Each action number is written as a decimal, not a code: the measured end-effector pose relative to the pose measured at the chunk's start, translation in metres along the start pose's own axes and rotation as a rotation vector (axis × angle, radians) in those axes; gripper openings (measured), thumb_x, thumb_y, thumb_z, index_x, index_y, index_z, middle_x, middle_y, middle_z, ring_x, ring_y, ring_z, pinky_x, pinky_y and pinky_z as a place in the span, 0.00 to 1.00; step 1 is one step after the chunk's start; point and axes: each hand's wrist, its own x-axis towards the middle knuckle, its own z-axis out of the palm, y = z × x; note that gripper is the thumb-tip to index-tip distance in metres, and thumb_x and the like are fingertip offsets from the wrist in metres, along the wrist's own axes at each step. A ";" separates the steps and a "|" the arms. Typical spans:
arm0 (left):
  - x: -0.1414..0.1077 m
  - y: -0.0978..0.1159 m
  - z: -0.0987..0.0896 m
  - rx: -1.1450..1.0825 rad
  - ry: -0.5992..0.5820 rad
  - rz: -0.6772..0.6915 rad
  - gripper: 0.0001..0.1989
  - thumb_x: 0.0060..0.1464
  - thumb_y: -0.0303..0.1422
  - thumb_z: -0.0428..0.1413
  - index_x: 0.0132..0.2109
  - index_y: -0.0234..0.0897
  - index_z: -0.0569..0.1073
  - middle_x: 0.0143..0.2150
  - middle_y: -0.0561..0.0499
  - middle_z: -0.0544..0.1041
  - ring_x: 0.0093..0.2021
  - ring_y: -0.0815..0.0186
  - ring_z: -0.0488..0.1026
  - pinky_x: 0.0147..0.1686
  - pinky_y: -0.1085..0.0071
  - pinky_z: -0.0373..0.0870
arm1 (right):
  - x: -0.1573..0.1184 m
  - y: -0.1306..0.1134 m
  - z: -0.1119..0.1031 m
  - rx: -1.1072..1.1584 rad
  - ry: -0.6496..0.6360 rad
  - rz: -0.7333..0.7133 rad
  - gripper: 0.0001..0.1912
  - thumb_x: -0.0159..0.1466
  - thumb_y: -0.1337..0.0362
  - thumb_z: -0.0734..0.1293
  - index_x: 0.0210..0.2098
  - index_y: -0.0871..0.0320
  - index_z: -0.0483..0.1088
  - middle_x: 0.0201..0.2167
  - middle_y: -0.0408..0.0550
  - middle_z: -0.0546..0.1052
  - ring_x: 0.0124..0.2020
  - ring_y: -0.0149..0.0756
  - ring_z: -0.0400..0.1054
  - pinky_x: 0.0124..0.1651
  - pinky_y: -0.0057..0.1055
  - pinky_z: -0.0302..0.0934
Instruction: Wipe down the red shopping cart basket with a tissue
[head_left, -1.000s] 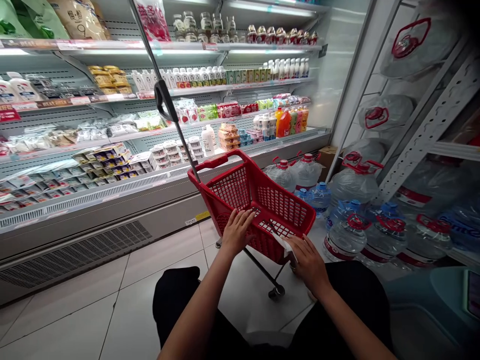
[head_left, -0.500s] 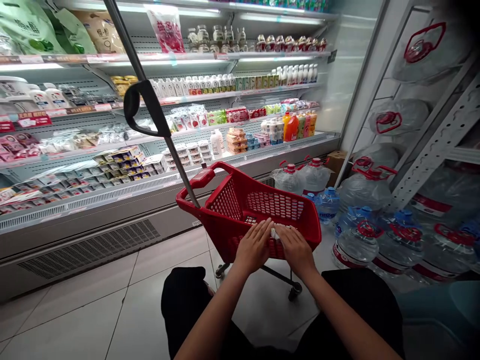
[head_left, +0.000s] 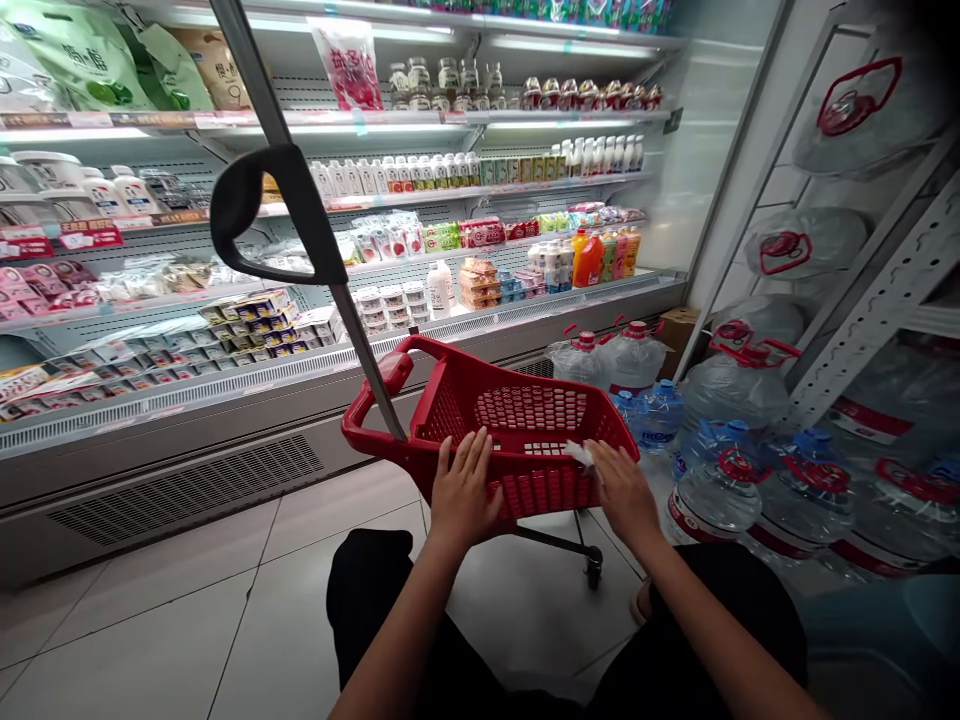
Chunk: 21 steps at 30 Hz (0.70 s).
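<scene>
A red plastic shopping cart (head_left: 541,490) stands in front of me, its near side wall facing my knees. My left hand (head_left: 466,492) lies on the near rim toward the handle end, its fingers stretched out and a little apart, with nothing in it. My right hand (head_left: 627,492) is at the other end of that rim, holding a crumpled white tissue (head_left: 579,453) against the rim under its fingertips. The basket looks bare through its lattice walls. A metal pole with a black grip (head_left: 281,215) slants up from the cart's handle end.
A lit refrigerated display (head_left: 180,410) with bottles, cups and bags runs behind the cart. Large water bottles (head_left: 712,500) stand on the floor at right, beside a white perforated rack post (head_left: 870,290). Pale floor tiles (head_left: 187,620) lie at left.
My hands were close together on the near rim. The left has moved toward the handle end, and the right has moved right with the tissue. The cart has turned slightly.
</scene>
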 end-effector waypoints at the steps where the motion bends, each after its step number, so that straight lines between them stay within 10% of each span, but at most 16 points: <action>1: 0.000 0.006 0.003 0.003 -0.001 -0.009 0.44 0.61 0.40 0.57 0.78 0.37 0.48 0.77 0.43 0.56 0.75 0.48 0.57 0.76 0.45 0.37 | 0.008 -0.023 0.003 0.026 -0.007 -0.047 0.34 0.69 0.74 0.52 0.74 0.60 0.54 0.66 0.54 0.72 0.69 0.44 0.63 0.72 0.51 0.55; 7: -0.003 0.007 -0.008 0.024 -0.013 0.024 0.42 0.61 0.34 0.55 0.77 0.37 0.49 0.77 0.45 0.54 0.75 0.53 0.56 0.77 0.52 0.40 | 0.040 -0.127 0.009 0.193 0.009 -0.262 0.39 0.67 0.75 0.55 0.77 0.59 0.46 0.71 0.53 0.66 0.71 0.41 0.60 0.71 0.45 0.58; 16: -0.003 -0.033 -0.052 0.077 0.058 -0.123 0.35 0.64 0.33 0.53 0.75 0.47 0.56 0.74 0.48 0.62 0.71 0.48 0.64 0.70 0.35 0.14 | 0.024 -0.041 0.008 0.068 -0.015 -0.169 0.34 0.68 0.75 0.55 0.73 0.58 0.57 0.63 0.53 0.75 0.65 0.44 0.68 0.75 0.53 0.47; 21: 0.003 -0.016 -0.044 0.069 0.023 -0.129 0.34 0.65 0.41 0.54 0.75 0.45 0.58 0.75 0.44 0.60 0.69 0.43 0.65 0.69 0.30 0.21 | 0.043 -0.090 0.014 0.121 -0.018 -0.208 0.36 0.69 0.75 0.54 0.75 0.59 0.51 0.67 0.53 0.71 0.68 0.43 0.65 0.74 0.50 0.51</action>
